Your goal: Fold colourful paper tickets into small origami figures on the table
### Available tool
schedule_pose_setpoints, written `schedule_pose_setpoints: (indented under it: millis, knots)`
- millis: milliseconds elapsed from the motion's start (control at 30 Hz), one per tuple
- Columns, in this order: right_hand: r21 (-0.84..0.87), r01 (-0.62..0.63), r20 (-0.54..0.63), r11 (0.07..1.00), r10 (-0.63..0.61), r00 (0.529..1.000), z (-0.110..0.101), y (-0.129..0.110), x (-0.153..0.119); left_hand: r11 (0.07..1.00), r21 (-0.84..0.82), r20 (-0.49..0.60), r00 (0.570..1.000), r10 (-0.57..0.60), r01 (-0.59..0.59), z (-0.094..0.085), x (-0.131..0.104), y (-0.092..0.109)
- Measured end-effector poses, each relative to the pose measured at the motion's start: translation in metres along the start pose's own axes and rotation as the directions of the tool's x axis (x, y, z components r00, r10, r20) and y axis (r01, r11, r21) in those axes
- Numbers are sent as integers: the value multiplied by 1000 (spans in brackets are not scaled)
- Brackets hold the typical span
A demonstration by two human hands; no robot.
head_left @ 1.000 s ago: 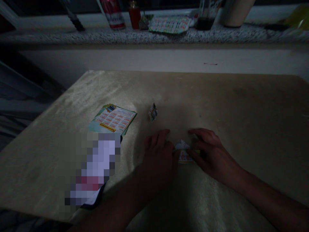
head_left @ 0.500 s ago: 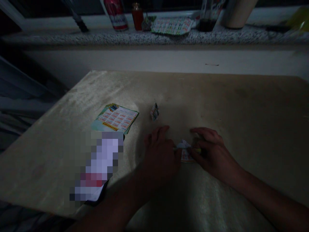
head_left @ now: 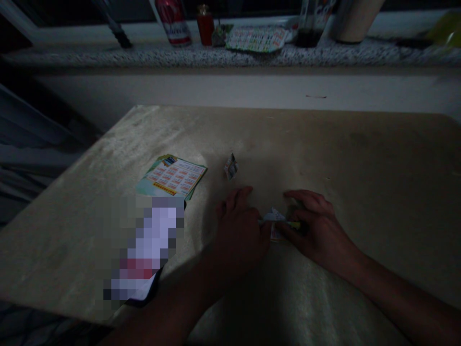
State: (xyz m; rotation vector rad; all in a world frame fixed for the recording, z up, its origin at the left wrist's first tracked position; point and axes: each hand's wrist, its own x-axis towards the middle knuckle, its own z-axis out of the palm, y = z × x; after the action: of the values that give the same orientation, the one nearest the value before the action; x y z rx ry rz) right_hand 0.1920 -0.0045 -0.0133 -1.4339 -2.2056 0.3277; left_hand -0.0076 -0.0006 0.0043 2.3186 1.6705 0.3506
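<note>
A small folded piece of printed paper (head_left: pixel 274 215) lies on the table between my two hands, its top coming to a point and a raised fold running across it. My left hand (head_left: pixel 241 228) is closed at its left side, with thumb and forefinger at the fold's end. From the right, my right hand (head_left: pixel 317 223) pinches the paper, its thumb covering part of the lower printed layer. Beyond my left hand stands a small folded paper shape (head_left: pixel 231 167). A stack of printed paper sheets (head_left: pixel 176 175) rests to the left.
A phone (head_left: pixel 153 245), blurred out, lies left of my left forearm on the table (head_left: pixel 378 158). Along the stone windowsill (head_left: pixel 126 60) stand a red can (head_left: pixel 175 24), a red bottle (head_left: pixel 205 29), a printed packet (head_left: pixel 255 38), a glass (head_left: pixel 309 33) and a pale cup (head_left: pixel 356 21).
My right thumb has slid down and left over the paper, hiding more of its lower print. The raised fold now shows as a thinner line. My left hand has hardly moved.
</note>
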Motion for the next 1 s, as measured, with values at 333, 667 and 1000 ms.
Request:
schedule_pose_setpoints:
  millis: [333, 667, 1000]
  knots:
    - [-51, -45, 8, 998, 45, 999, 1, 1, 0, 1000, 4, -4, 1000, -1, 1, 1, 1, -1]
    - [-19, -70, 36, 997, 71, 997, -11, 24, -2, 1000, -10, 27, 1000, -13, 13, -2, 1, -2]
    - [10, -51, 33, 999, 51, 998, -16, 31, -7, 1000, -11, 31, 1000, 4, -4, -2, 0, -3]
